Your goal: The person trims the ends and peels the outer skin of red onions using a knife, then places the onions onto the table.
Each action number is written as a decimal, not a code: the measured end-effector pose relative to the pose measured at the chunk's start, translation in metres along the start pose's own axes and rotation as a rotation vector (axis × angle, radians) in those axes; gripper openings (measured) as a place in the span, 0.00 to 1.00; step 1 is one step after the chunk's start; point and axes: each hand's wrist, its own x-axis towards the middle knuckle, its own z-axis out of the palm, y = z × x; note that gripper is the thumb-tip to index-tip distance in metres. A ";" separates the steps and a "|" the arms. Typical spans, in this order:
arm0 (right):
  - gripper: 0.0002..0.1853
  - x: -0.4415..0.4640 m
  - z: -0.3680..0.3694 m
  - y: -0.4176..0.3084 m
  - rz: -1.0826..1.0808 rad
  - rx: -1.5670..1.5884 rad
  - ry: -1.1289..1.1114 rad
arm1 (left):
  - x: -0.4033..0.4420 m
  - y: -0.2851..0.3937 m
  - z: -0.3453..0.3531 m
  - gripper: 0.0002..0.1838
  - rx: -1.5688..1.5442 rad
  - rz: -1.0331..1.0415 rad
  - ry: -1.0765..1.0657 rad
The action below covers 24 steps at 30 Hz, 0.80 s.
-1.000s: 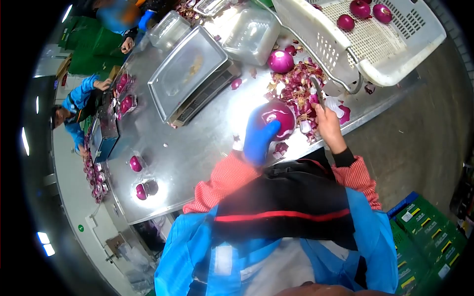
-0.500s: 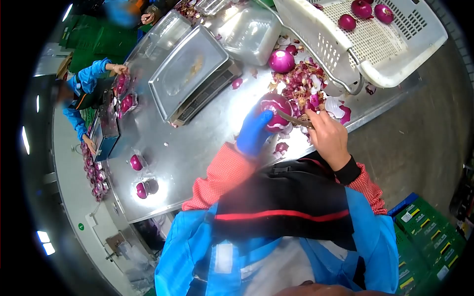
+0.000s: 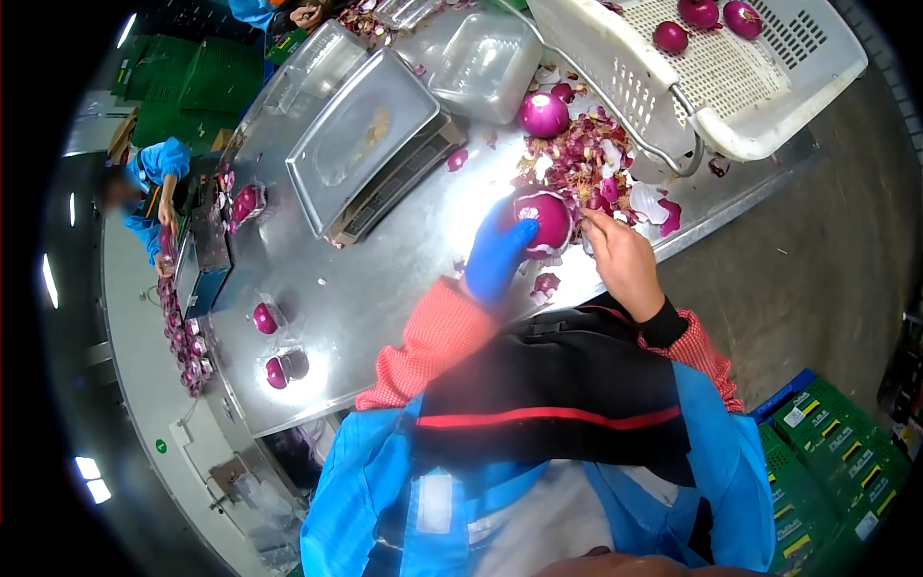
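My left hand (image 3: 495, 252), in a blue glove, grips a red onion (image 3: 544, 224) over the steel table. Its thumb lies across the near side of the onion, and some skin peels at the edge. My bare right hand (image 3: 623, 258) is closed at the onion's right side, fingertips against its edge. The knife in it is mostly hidden behind the fingers. Just beyond is a heap of loose onion skins (image 3: 586, 159), with a shiny peeled onion (image 3: 544, 115) at its far left.
A white perforated basket (image 3: 745, 139) with several onions stands at the far right. Left of the skins are a weighing scale with a metal tray (image 3: 336, 173) and a clear plastic tub (image 3: 487, 67). Packed onions (image 3: 265, 317) lie at left. A co-worker's blue sleeve (image 3: 165, 162) shows beyond.
The onion has turned in my left hand, showing a smoother purple side. My right hand has shifted slightly left, and the knife blade no longer shows clearly. The co-worker's arm has lowered towards the packed onions.
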 end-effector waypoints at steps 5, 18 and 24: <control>0.21 0.024 -0.017 0.040 0.459 0.132 -0.207 | -0.013 -0.012 -0.005 0.35 -0.006 -0.057 -0.023; 0.09 0.029 -0.023 -0.017 -0.315 -0.252 0.104 | -0.007 0.003 0.001 0.30 0.109 -0.106 -0.107; 0.07 0.024 0.012 0.036 0.004 -0.300 0.026 | -0.006 0.002 -0.008 0.32 0.152 -0.158 -0.163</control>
